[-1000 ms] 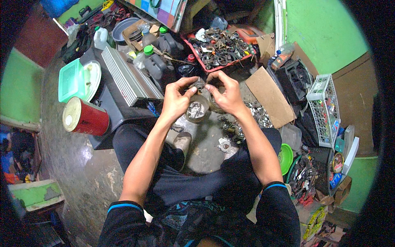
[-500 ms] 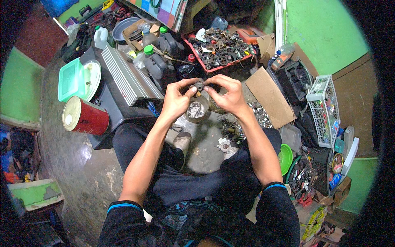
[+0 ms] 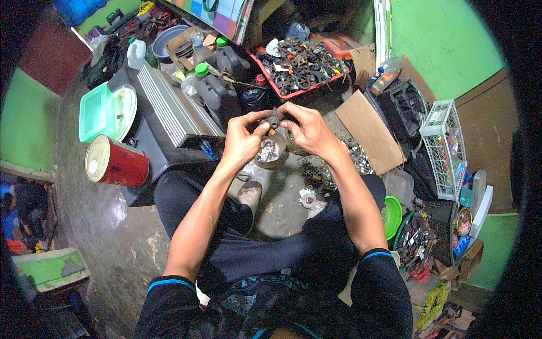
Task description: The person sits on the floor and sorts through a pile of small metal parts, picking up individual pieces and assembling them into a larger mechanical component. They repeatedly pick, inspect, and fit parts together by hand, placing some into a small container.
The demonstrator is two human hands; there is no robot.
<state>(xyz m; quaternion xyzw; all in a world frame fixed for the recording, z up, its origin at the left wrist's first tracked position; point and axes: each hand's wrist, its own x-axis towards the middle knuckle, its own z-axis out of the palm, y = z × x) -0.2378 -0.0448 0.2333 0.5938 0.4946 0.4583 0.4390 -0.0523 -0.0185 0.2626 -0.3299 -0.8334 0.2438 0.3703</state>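
Note:
Between my two hands is a small dark, round metal part [image 3: 274, 121] with a hole in its middle. My left hand [image 3: 243, 138] pinches its left side between thumb and fingers. From the right, the fingertips of my right hand [image 3: 310, 133] close on the same part. Just under the hands stands a small round tub [image 3: 267, 161] holding pale and grey pieces. A second container [image 3: 294, 146] beside it is partly covered by my right hand. Loose small metal parts [image 3: 319, 178] lie in a heap by my right forearm.
Beyond my hands sits a red tray [image 3: 280, 90] heaped with dark parts. A cardboard piece [image 3: 370, 133] and a white crate [image 3: 443, 150] are on the right. A red can [image 3: 127, 164], a green tub [image 3: 96, 113] and dark jugs [image 3: 212, 93] stand left. A silvery metal part [image 3: 307, 199] lies between my legs.
Both hands keep their hold on the metal part, which seems turned slightly. My right fingertips have shifted a little around it. The rest has only moved slightly with the view.

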